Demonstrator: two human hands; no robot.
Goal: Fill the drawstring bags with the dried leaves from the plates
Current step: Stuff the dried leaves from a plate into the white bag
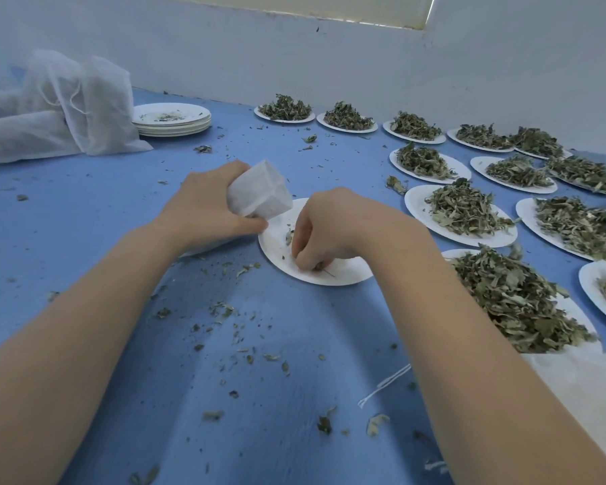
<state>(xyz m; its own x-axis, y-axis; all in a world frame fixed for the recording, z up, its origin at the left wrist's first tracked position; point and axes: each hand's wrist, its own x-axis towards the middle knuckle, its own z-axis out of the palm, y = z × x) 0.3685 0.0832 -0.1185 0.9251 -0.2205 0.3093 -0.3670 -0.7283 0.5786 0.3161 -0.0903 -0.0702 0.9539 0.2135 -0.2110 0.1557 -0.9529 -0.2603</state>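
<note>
My left hand (203,208) grips a small white drawstring bag (259,196), its open mouth tilted toward a white plate (343,271) in the middle of the blue table. That plate holds only a few leaf crumbs. My right hand (333,225) rests on the plate with its fingertips curled down, pinching the last dried leaf bits (319,266). To the right stand several white plates heaped with dried green leaves (466,208), the nearest heap (511,302) close to my right forearm.
A pile of white mesh bags (60,99) lies at the back left beside a stack of emptied plates (172,120). Leaf crumbs (224,309) are scattered over the blue cloth. A white drawstring (385,383) lies near my right arm. A pale wall (364,57) runs behind.
</note>
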